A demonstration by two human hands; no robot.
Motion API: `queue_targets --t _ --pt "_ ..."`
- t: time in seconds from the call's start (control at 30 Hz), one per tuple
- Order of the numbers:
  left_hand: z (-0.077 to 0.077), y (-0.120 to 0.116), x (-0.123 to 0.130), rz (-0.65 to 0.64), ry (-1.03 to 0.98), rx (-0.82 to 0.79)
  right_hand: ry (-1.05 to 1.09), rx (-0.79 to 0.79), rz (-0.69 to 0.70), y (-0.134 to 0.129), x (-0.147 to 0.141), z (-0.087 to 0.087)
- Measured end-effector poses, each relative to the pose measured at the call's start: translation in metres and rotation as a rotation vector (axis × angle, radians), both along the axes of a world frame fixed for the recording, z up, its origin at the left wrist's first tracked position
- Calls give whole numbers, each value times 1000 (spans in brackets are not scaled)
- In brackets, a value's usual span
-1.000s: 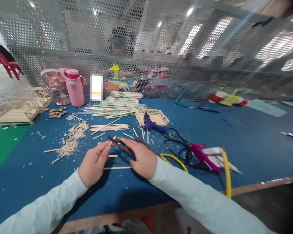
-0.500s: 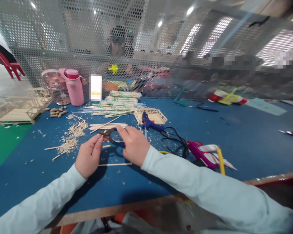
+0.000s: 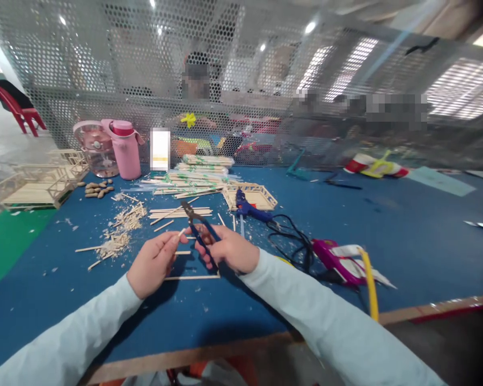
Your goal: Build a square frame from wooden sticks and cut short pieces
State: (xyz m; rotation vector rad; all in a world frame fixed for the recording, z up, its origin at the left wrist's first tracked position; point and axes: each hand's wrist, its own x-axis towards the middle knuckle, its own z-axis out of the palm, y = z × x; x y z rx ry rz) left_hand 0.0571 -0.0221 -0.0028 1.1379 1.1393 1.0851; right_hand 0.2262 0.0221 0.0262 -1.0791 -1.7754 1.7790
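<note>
My left hand [image 3: 153, 262] pinches a short pale wooden stick [image 3: 181, 233] between thumb and fingertips. Close on its right, my right hand [image 3: 231, 249] is wrapped round the handles of dark blue pliers [image 3: 214, 234], whose jaws point up and to the left. The jaws are apart from the stick. Beneath the hands a thin stick [image 3: 191, 277] lies flat on the blue table [image 3: 153, 332]. Behind them is a row of long sticks [image 3: 181, 213]. Cut stick pieces [image 3: 124, 228] are heaped to the left.
A blue glue gun [image 3: 253, 210] rests by a small stick frame [image 3: 268, 197]. To the right lies a purple-and-white tool [image 3: 338, 260]. Peanuts [image 3: 98, 188], a pink bottle [image 3: 126, 153] and a stick model [image 3: 36, 187] are at the left. A metal mesh [image 3: 145, 80] stands behind.
The pliers have come off the stick and turned more upright. My right hand has shifted slightly right and down, and its fingers now show below the handles. The view has tilted slightly.
</note>
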Motion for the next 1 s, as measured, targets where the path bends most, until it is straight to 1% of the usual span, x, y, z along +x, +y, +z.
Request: queue_targets --t 0.03,0.07,0.1,0.13,0.2,0.23,0.27,0.3,0.33,0.37,0.47,0.53,0.6,0.77,0.83,0.9,0.93,1.0 --pt "0 0 1 -8 -63 -38 38 -13 -6 2 2 1" --pt "0 0 2 1 -140 -77 37 27 -12 5 5 2" --pt "1 0 3 25 -220 -107 -7 120 -20 10 7 3" --pt "2 1 3 56 -292 -126 -94 255 -47 16 10 3" --pt "5 3 4 103 -402 -140 -337 558 -165 29 13 1" --pt "6 4 3 114 -435 -140 -450 676 -241 34 13 0" --pt "7 5 3 120 -453 -137 -524 750 -312 38 13 -2" --pt "7 6 3 121 -461 -133 -547 776 -358 40 12 -3" --pt "7 6 3 117 -462 -129 -517 763 -367 39 10 -4" --pt "6 7 3 111 -460 -126 -445 723 -339 37 7 -4" --pt "3 5 3 66 -440 -132 -165 541 -165 22 -3 -2" --pt "2 3 6 34 -415 -147 -39 457 -79 11 -9 -1" --pt "0 0 9 -7 -379 -161 21 450 -57 1 -14 -2" --pt "-2 -7 16 -74 -308 -176 39 586 -127 -9 -18 -9" --pt "-3 -9 17 -96 -291 -180 37 568 -128 -9 -18 -11" --pt "-3 -9 17 -131 -267 -181 83 459 -101 -7 -16 -12" --pt "-3 -10 16 -142 -259 -184 142 362 -81 -6 -15 -13" --pt "-3 -10 16 -139 -260 -192 329 114 -31 -2 -13 -15"
